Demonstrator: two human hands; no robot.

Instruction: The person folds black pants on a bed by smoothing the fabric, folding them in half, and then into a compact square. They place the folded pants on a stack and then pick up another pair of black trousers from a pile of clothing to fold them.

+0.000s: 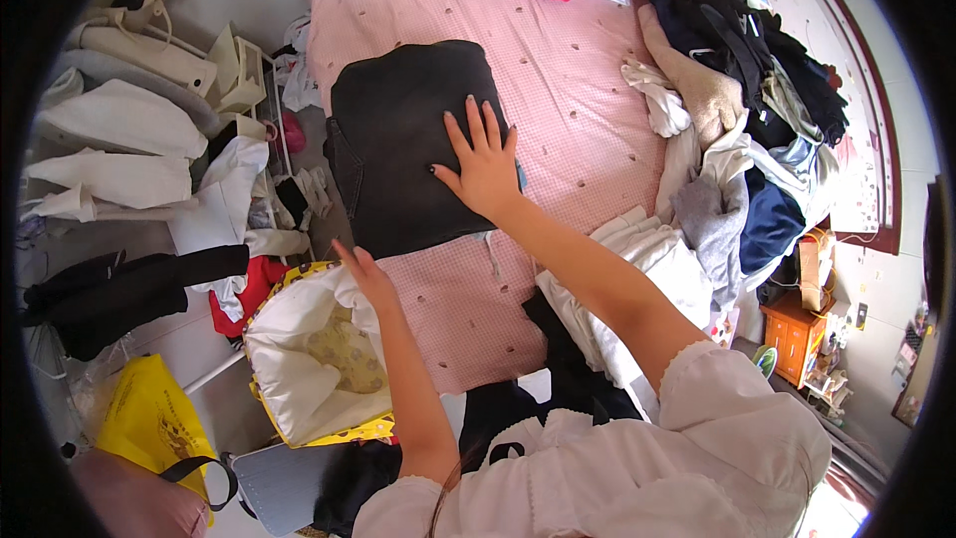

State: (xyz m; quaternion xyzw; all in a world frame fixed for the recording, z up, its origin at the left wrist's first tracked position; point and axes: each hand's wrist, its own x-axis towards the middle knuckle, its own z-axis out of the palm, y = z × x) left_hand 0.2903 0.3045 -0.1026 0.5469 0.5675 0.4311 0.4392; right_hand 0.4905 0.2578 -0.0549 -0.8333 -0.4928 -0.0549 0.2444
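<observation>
A folded pair of dark denim trousers point(407, 157) lies flat on the pink checked bedspread point(463, 321). My right hand point(482, 164) rests palm down on its right part, fingers spread and gripping nothing. A seamed pocket shows along the garment's left side, and a bit of blue cloth peeks out at its right edge. My left hand point(370, 284) is seen edge-on beside the rim of a yellow patterned fabric basket point(299, 359), just below the trousers. Its fingers are extended and apart. White lining covers the basket's rim, and the yellow inner bottom is visible.
White clothes point(650, 261) and a heap of mixed garments point(747, 90) cover the bed's right side. At left stands a rack with white garments point(119, 119) and bags. A yellow bag point(153, 403) with a black handle sits at lower left.
</observation>
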